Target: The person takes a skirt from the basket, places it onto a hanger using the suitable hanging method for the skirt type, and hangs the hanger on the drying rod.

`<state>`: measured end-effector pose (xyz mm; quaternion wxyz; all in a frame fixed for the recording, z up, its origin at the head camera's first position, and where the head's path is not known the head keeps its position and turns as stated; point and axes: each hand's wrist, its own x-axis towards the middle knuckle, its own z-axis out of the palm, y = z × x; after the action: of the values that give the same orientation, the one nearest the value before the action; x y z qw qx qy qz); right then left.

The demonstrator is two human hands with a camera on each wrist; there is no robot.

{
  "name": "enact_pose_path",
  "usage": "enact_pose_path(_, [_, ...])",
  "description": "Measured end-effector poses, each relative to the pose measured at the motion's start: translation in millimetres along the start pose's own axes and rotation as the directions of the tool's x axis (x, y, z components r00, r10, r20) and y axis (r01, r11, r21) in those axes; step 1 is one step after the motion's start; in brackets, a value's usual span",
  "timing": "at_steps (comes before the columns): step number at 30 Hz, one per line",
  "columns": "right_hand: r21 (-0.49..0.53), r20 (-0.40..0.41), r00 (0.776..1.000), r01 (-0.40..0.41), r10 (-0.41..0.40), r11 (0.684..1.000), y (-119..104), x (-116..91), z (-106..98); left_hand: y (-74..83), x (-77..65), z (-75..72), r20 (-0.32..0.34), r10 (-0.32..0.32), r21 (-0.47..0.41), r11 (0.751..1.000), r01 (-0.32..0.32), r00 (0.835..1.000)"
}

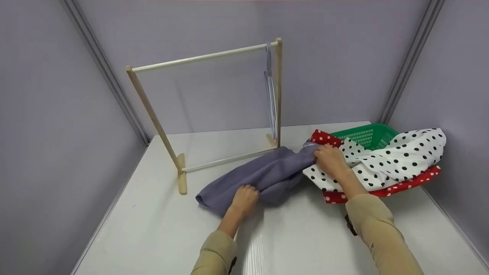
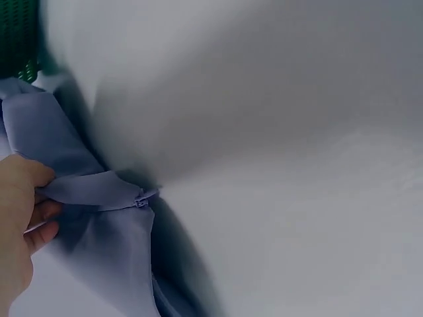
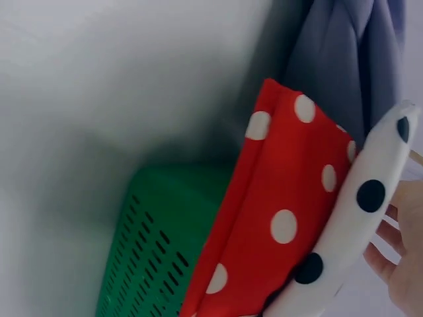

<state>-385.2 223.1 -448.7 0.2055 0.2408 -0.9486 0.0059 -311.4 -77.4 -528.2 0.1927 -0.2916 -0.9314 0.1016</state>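
A grey-purple garment [image 1: 267,172] lies stretched across the table, its right end beside the green basket [image 1: 372,135]. My left hand [image 1: 244,200] pinches a fold near the garment's front edge; in the left wrist view, thumb and fingers hold a narrow strip of the cloth [image 2: 92,189]. With my right hand [image 1: 330,158] I grip the garment's right end, next to the polka-dot cloths. In the right wrist view only part of that hand [image 3: 403,244] shows, partly behind a white cloth with black dots [image 3: 370,195].
The white dotted cloth [image 1: 405,156] and a red cloth with white dots [image 1: 332,198] hang over the basket's front. A wooden rack [image 1: 206,57] stands behind the garment, with several thin hangers [image 1: 271,99] at its right end. Grey walls enclose the table.
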Motion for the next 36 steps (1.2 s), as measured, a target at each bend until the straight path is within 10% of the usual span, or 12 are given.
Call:
enact_pose_path(12, [0.189,-0.083,0.99,-0.095,0.112,0.977,-10.4,8.0,-27.3,-64.3,-11.1,-28.2,-0.138,-0.097,-0.075,0.993,0.087,0.986])
enact_pose_path(20, [0.213,-0.224,0.975,0.052,-0.003,0.976,-48.7,13.5,-31.4,-98.0,-21.8,-38.7,-0.277,-0.209,-0.003,0.976,0.217,0.938])
enact_pose_path(25, [0.147,-0.282,0.956,0.131,-0.086,0.98,-77.0,11.5,-20.3,-91.6,-36.2,-25.5,-0.207,-0.319,-0.031,0.947,0.32,0.925])
enact_pose_path(32, [-0.004,0.118,0.984,0.138,-0.137,0.99,-106.8,-17.2,9.7,-68.7,-57.5,-3.3,0.027,-0.363,-0.064,0.929,0.364,0.931])
enact_pose_path(36, [-0.006,0.267,0.958,0.108,-0.102,0.994,-120.8,-38.8,30.3,-67.3,-66.9,-0.8,0.151,-0.497,-0.124,0.848,0.515,0.854])
